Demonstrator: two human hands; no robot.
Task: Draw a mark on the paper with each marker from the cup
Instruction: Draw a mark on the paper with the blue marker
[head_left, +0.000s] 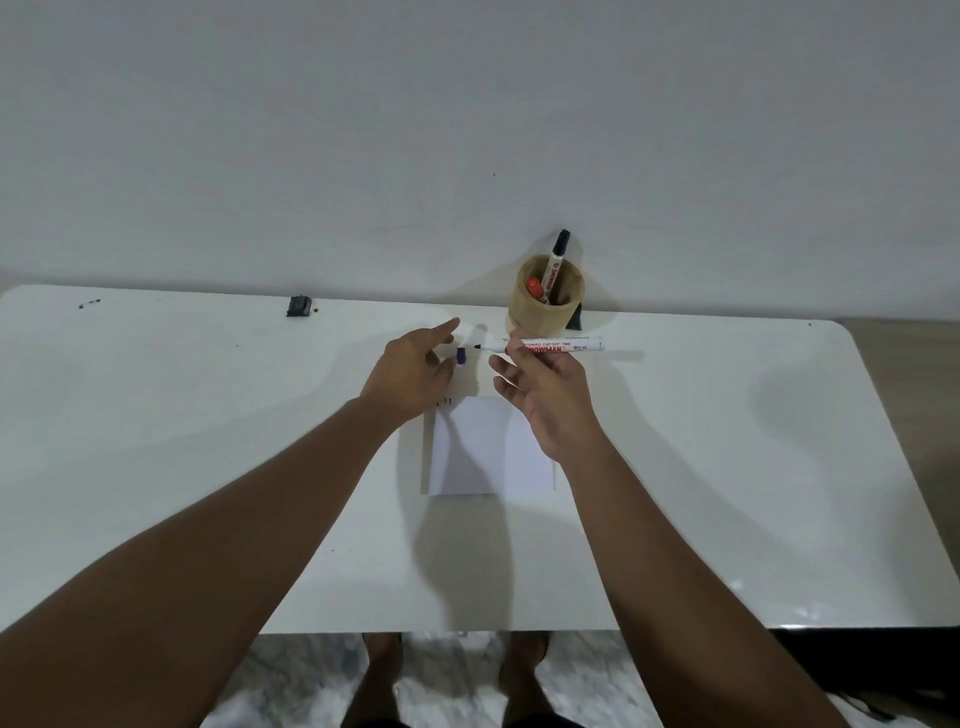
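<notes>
The right hand (545, 395) pinches an uncapped marker (550, 345) level at its fingertips, tip pointing left. The left hand (415, 374) grips a purple cap (461, 356), forefinger stretched out. Paper (488, 452) lies just near of both hands, small marks at its far left corner. The cup (548, 304), at the table's (208, 415) far edge, holds two markers.

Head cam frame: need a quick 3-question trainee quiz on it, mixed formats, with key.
1. True or false: the marker in the right hand is uncapped.
2. How many markers stand in the wooden cup? A) none B) two C) four
3. Fill in: the left hand holds a small purple ____.

Key: 1 true. 2 B: black-capped marker, red-capped marker. 3 cap.
</notes>
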